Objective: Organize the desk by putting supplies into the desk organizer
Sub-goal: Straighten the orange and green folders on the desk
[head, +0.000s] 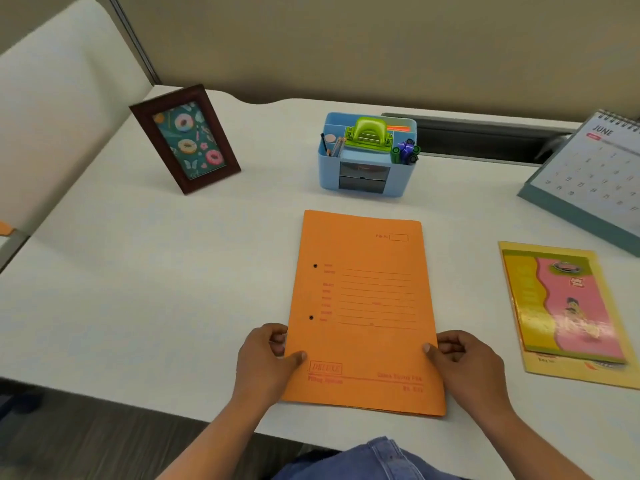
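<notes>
An orange file folder (363, 299) lies flat on the white desk (156, 271) in front of me. My left hand (266, 358) grips its lower left edge, thumb on top. My right hand (464, 365) grips its lower right edge the same way. Behind the folder stands a blue desk organizer (360, 174) with two small grey drawers. It holds a green hole punch (369, 135), pencils and a pen (332, 145) on its left side, and markers (406, 153) on its right side.
A dark-framed donut picture (185, 138) stands at the back left. A June desk calendar (595, 174) stands at the right, and a yellow-and-pink booklet (564, 306) lies on a yellow folder in front of it. A dark cable slot (485, 136) runs behind the organizer.
</notes>
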Action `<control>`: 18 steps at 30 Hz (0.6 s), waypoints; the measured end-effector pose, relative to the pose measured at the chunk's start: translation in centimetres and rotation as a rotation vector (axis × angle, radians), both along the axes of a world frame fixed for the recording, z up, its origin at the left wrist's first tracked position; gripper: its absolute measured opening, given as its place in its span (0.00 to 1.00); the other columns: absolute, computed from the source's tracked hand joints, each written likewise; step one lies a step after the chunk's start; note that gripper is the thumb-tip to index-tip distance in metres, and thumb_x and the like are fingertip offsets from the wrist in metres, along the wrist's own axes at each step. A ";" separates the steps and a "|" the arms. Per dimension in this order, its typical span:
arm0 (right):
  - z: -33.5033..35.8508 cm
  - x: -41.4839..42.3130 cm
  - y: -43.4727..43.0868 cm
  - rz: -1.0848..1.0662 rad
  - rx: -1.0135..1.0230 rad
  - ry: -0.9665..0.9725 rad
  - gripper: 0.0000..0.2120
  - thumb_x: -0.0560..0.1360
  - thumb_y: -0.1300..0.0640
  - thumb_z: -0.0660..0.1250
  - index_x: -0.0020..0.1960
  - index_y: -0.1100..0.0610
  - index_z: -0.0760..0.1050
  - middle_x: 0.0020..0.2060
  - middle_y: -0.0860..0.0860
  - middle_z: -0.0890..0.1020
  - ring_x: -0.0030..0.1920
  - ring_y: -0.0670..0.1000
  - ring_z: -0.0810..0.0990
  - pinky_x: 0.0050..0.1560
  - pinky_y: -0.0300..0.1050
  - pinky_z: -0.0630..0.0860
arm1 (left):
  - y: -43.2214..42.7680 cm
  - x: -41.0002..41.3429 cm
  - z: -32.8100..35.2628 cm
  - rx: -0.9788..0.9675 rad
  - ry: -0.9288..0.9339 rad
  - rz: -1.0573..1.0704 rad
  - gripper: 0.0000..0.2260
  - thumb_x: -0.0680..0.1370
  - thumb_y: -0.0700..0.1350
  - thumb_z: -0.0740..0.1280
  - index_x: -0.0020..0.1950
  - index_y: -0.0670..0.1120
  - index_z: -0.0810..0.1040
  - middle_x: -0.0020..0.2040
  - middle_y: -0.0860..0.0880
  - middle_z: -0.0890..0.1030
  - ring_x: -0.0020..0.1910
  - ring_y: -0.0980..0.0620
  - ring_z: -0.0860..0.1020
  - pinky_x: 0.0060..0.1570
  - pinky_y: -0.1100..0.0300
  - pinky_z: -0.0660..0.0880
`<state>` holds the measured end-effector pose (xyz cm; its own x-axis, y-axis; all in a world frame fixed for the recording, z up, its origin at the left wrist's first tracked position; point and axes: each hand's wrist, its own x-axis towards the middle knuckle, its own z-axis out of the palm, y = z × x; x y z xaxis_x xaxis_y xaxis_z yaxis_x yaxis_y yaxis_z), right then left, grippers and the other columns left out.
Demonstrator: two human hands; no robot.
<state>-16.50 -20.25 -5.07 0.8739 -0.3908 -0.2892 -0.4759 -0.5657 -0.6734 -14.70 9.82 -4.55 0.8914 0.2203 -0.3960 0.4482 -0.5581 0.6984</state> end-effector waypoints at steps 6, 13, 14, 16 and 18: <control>-0.6 -0.3 0.0 0.001 0.019 -0.020 0.11 0.70 0.57 0.76 0.51 0.53 0.80 0.39 0.46 0.82 0.40 0.45 0.80 0.39 0.32 0.70 | -0.2 -0.1 -0.8 0.005 -0.019 0.003 0.21 0.69 0.45 0.78 0.59 0.50 0.77 0.46 0.56 0.80 0.43 0.58 0.78 0.39 0.68 0.71; -0.9 -0.2 0.0 0.003 0.021 -0.045 0.11 0.70 0.59 0.76 0.52 0.53 0.81 0.39 0.44 0.82 0.39 0.44 0.80 0.40 0.33 0.72 | -0.2 0.1 -1.1 0.017 -0.030 -0.037 0.21 0.70 0.46 0.76 0.62 0.51 0.77 0.46 0.56 0.81 0.42 0.58 0.79 0.39 0.67 0.72; -1.0 -0.2 0.0 0.004 0.019 -0.047 0.11 0.70 0.59 0.76 0.52 0.53 0.81 0.39 0.44 0.82 0.39 0.44 0.81 0.41 0.34 0.73 | -0.2 0.1 -1.1 0.018 -0.031 -0.041 0.21 0.71 0.46 0.76 0.62 0.51 0.77 0.46 0.56 0.81 0.42 0.58 0.79 0.38 0.68 0.72; -1.1 -0.3 0.0 0.008 0.014 -0.053 0.12 0.70 0.58 0.76 0.53 0.53 0.81 0.40 0.44 0.82 0.40 0.45 0.81 0.42 0.35 0.74 | -0.2 0.1 -1.2 0.020 -0.035 -0.048 0.22 0.71 0.46 0.76 0.63 0.52 0.77 0.46 0.56 0.81 0.42 0.59 0.79 0.38 0.68 0.71; -1.3 -0.3 0.0 0.005 0.011 -0.055 0.11 0.71 0.58 0.75 0.52 0.52 0.81 0.40 0.44 0.82 0.40 0.44 0.81 0.42 0.35 0.74 | -0.1 0.1 -1.3 0.028 -0.041 -0.053 0.22 0.71 0.46 0.76 0.64 0.51 0.77 0.47 0.56 0.80 0.43 0.59 0.78 0.39 0.68 0.71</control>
